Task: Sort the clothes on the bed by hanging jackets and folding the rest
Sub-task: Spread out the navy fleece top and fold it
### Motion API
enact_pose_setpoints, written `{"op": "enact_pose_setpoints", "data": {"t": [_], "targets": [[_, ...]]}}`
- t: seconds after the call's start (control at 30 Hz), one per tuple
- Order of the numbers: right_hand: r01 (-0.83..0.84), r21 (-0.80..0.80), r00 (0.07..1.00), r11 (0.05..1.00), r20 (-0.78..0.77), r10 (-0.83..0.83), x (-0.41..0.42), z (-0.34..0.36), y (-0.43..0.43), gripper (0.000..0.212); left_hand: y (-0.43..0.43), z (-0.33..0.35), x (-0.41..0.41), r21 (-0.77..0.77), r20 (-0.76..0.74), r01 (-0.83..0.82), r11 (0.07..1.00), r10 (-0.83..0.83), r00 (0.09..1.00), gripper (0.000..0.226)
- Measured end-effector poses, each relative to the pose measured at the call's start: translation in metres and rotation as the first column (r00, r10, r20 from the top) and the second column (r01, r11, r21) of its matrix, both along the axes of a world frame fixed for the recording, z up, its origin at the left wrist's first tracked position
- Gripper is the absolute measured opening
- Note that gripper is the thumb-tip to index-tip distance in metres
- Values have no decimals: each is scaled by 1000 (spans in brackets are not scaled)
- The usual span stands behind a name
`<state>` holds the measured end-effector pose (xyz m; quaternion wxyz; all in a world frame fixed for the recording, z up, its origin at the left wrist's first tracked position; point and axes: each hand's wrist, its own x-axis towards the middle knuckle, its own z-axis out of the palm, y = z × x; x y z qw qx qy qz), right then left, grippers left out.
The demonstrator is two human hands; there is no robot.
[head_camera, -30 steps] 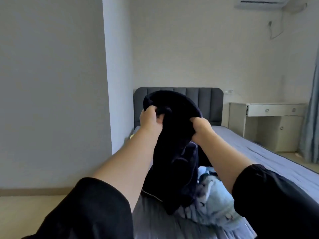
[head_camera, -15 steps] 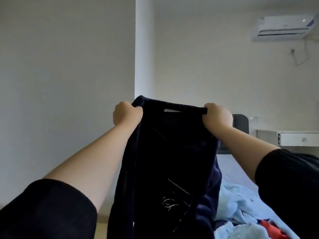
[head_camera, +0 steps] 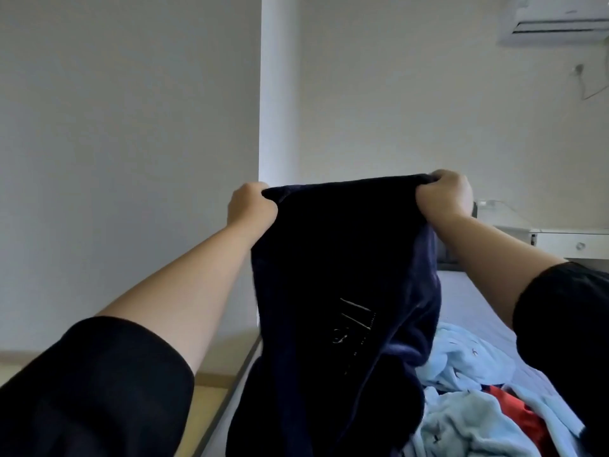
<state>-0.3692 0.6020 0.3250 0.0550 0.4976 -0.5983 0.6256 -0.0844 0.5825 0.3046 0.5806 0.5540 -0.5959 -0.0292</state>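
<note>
Over bed (head_camera: 468,291), left hand (head_camera: 252,206), right hand (head_camera: 446,196) grip dark garment (head_camera: 346,258) edge, maybe trousers.

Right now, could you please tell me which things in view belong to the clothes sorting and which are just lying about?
Part of the job: navy garment, gripped along its top edge by the left hand and right hand; light blue clothes; red garment; bed.
Just there: air conditioner on the wall; white desk beside the bed.

Dim, soft light is lighting the far wall (head_camera: 395,94) warmer than the grey left wall (head_camera: 115,127), while the dark garment (head_camera: 329,258) is losing detail in shadow.
</note>
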Motion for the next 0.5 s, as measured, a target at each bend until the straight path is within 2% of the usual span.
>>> {"op": "enact_pose_setpoints", "data": {"t": [0.03,0.07,0.1,0.17,0.2,0.27,0.33,0.37,0.4,0.43,0.5], "targets": [[43,43,998,998,-57,-41,-8,-10,0,14,-2,-2,6,-41,79,-73,996,76,994,19],[-5,121,999,993,-40,10,-11,-22,1,18,-5,-5,11,-46,103,-118,992,122,987,19],[-140,240,989,961,70,127,-12,-36,1,26,-8,-10,12,-13,97,-139,990,140,985,17],[-504,433,844,748,433,318,-3,-69,6,41,-9,-24,4,111,95,-121,986,110,989,14],[-592,467,786,657,516,341,1,-86,7,44,-10,-34,0,167,112,-112,980,94,989,14],[-632,548,769,548,532,356,-3,-115,4,50,-11,-51,-4,224,140,-143,964,114,984,18],[-708,621,703,337,576,416,-15,-135,7,56,-12,-67,2,266,160,-179,947,140,977,21],[-737,633,662,237,606,440,-22,-145,10,53,-12,-74,8,287,156,-193,938,153,976,22],[-748,642,639,167,630,440,-27,-153,12,42,-12,-82,12,309,141,-206,928,170,975,22],[-676,725,695,134,566,444,-27,-162,16,30,-12,-90,15,330,115,-214,920,186,976,21],[-298,941,872,160,200,446,-22,-188,19,24,-14,-110,16,384,48,-216,898,215,976,22]]}}
